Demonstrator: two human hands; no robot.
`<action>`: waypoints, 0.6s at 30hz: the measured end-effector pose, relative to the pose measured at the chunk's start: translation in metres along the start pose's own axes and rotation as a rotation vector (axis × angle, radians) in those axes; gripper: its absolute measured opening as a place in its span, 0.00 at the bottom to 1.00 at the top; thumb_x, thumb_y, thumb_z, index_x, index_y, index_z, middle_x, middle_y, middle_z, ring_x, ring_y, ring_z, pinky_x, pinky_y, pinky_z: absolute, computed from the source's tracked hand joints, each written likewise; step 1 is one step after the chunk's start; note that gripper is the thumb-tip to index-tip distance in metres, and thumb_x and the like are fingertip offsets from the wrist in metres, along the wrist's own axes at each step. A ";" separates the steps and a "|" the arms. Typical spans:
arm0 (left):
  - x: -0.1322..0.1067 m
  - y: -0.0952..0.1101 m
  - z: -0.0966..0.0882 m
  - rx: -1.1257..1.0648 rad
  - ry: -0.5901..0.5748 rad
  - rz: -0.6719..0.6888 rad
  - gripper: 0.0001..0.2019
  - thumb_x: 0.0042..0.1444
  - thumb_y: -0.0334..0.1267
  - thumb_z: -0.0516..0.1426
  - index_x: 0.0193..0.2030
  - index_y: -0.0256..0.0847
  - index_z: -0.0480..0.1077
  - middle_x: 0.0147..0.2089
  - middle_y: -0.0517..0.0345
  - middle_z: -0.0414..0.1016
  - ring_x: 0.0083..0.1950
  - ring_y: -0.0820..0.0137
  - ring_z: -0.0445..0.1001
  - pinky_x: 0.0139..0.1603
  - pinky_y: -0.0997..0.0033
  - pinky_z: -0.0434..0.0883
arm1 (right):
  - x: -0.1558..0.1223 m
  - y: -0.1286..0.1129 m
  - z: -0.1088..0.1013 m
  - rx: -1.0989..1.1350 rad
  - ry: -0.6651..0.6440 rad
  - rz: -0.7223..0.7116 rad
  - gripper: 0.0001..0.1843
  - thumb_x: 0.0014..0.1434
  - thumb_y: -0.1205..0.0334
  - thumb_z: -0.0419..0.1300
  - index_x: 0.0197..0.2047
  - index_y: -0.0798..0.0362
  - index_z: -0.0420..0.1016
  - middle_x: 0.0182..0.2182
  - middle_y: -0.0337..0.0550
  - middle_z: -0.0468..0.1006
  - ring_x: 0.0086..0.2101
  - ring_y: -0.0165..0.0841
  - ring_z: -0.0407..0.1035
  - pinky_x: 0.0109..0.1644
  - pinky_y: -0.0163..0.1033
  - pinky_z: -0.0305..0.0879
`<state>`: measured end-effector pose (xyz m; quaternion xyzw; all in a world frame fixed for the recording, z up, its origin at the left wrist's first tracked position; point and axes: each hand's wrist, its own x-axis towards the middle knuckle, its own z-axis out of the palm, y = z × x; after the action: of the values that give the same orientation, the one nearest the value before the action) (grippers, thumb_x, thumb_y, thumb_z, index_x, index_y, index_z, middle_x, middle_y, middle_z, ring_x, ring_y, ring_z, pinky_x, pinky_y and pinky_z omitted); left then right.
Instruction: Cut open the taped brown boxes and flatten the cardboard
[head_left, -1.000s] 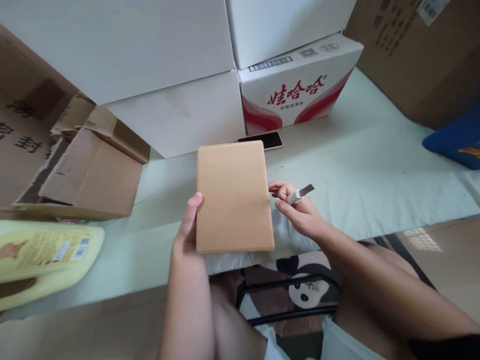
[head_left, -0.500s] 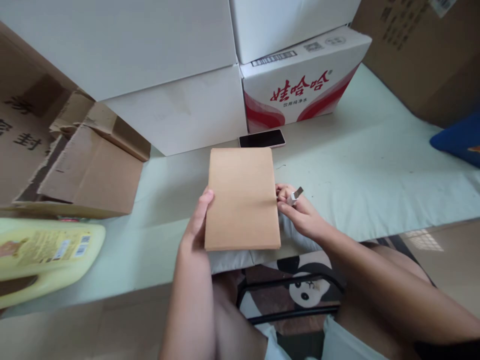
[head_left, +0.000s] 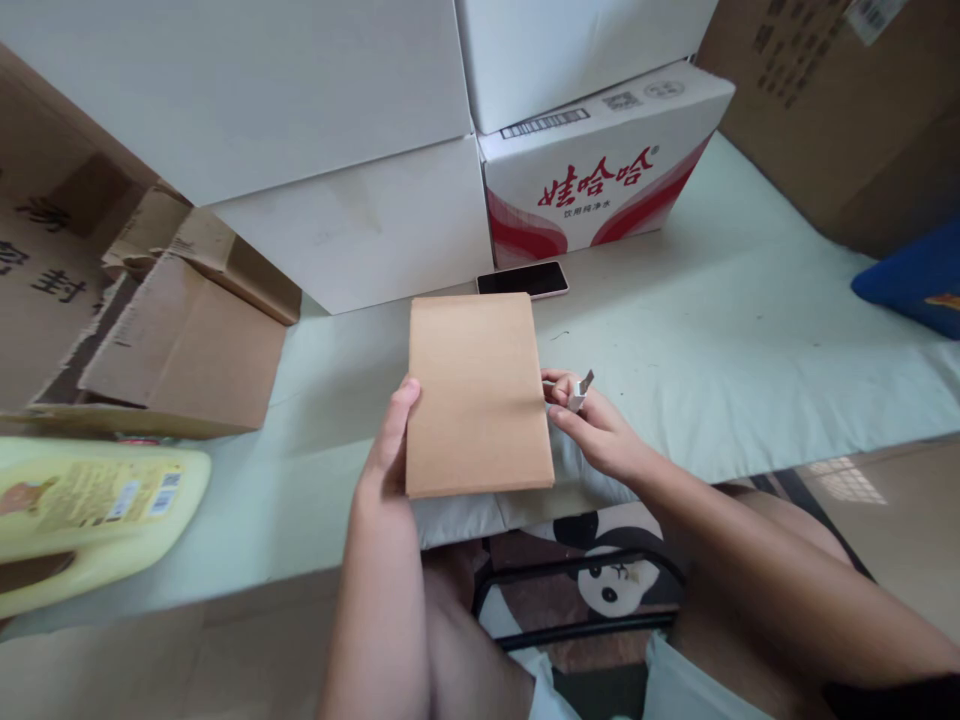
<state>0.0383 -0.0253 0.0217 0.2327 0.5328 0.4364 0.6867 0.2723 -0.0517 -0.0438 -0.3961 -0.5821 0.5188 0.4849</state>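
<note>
A plain brown cardboard box [head_left: 478,395] is held above the front of the table, its broad flat face towards me. My left hand [head_left: 390,430] grips its left side, thumb on the edge and the other fingers hidden behind. At the right side, my right hand [head_left: 589,420] is closed around what looks like a small white box cutter [head_left: 580,393], its grey metal blade pointing up and to the right. The fingertips of this hand are close to the box's right edge; whether they touch it I cannot tell.
A phone [head_left: 523,280] lies behind the box, before a white-and-red carton [head_left: 600,190] and stacked white boxes [head_left: 360,225]. Torn cardboard boxes [head_left: 187,340] and a yellow jug [head_left: 157,510] stand left. A blue object [head_left: 915,280] and a large carton [head_left: 847,130] are right.
The cardboard box has shifted slightly left and tilted a little. Both hands have moved slightly left with it, and the box cutter has turned a bit more upright.
</note>
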 end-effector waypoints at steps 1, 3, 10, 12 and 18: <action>0.000 0.000 0.000 -0.002 0.001 0.009 0.31 0.49 0.56 0.64 0.57 0.41 0.72 0.50 0.46 0.83 0.51 0.49 0.81 0.46 0.57 0.77 | 0.000 0.000 0.000 0.000 0.003 0.000 0.16 0.67 0.45 0.57 0.35 0.47 0.60 0.57 0.48 0.72 0.60 0.44 0.67 0.64 0.58 0.61; 0.001 0.000 -0.001 -0.001 -0.001 0.027 0.30 0.50 0.55 0.64 0.56 0.42 0.72 0.50 0.46 0.83 0.51 0.50 0.81 0.46 0.57 0.77 | 0.000 0.000 0.001 0.001 0.009 0.002 0.16 0.67 0.45 0.57 0.36 0.47 0.61 0.56 0.48 0.72 0.60 0.45 0.67 0.64 0.59 0.61; 0.001 0.000 -0.001 0.003 -0.022 0.041 0.26 0.53 0.55 0.62 0.54 0.41 0.74 0.45 0.51 0.84 0.52 0.50 0.81 0.46 0.60 0.77 | 0.001 0.001 0.000 -0.004 0.000 0.006 0.16 0.67 0.43 0.57 0.38 0.46 0.64 0.58 0.48 0.71 0.59 0.45 0.68 0.64 0.58 0.62; 0.000 0.000 0.000 0.006 -0.027 0.033 0.26 0.53 0.55 0.61 0.54 0.41 0.74 0.45 0.51 0.84 0.52 0.50 0.81 0.46 0.60 0.77 | 0.001 0.001 -0.001 -0.013 0.003 0.010 0.15 0.67 0.43 0.57 0.40 0.46 0.66 0.57 0.48 0.72 0.59 0.45 0.68 0.64 0.58 0.62; 0.001 0.000 0.000 0.010 -0.015 0.027 0.29 0.49 0.56 0.64 0.55 0.41 0.72 0.47 0.46 0.83 0.52 0.49 0.81 0.46 0.57 0.77 | 0.000 0.000 -0.001 -0.029 0.021 0.012 0.17 0.66 0.42 0.57 0.45 0.45 0.69 0.56 0.48 0.73 0.58 0.45 0.69 0.62 0.56 0.65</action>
<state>0.0383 -0.0245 0.0216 0.2463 0.5267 0.4412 0.6836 0.2731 -0.0512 -0.0436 -0.4120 -0.5821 0.5089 0.4820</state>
